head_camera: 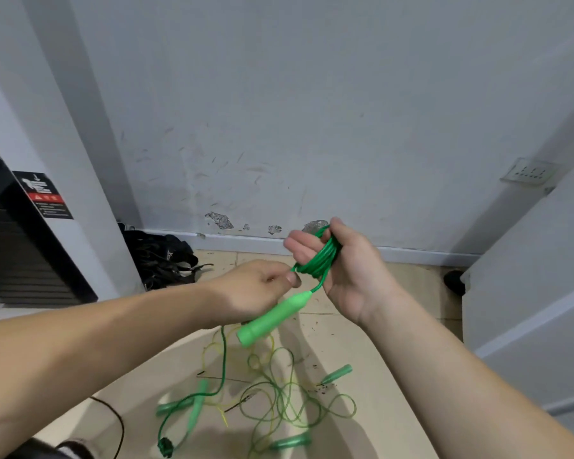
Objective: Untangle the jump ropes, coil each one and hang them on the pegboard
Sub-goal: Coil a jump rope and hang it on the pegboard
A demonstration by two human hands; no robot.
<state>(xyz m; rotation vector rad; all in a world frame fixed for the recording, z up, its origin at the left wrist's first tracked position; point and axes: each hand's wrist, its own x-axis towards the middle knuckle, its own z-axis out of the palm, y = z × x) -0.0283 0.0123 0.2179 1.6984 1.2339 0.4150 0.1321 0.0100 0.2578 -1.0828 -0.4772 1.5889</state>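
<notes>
Right hand (345,276) palm-up, thumb clamping green coil (323,256) wound round fingers (299,247), left hand (256,288) beside coil pinching strand (295,268), handle (272,319) dangling below coil

Scuffed grey wall (312,111), white baseboard (246,241), beige tiled floor (395,326)

The green rope (320,256) is hidden where it is wound behind the right hand (345,276). The left hand's (256,289) fingers are concealed under its back. Below both hands, the tangled ropes (279,402) are blurred; their crossings cannot be told.
</notes>
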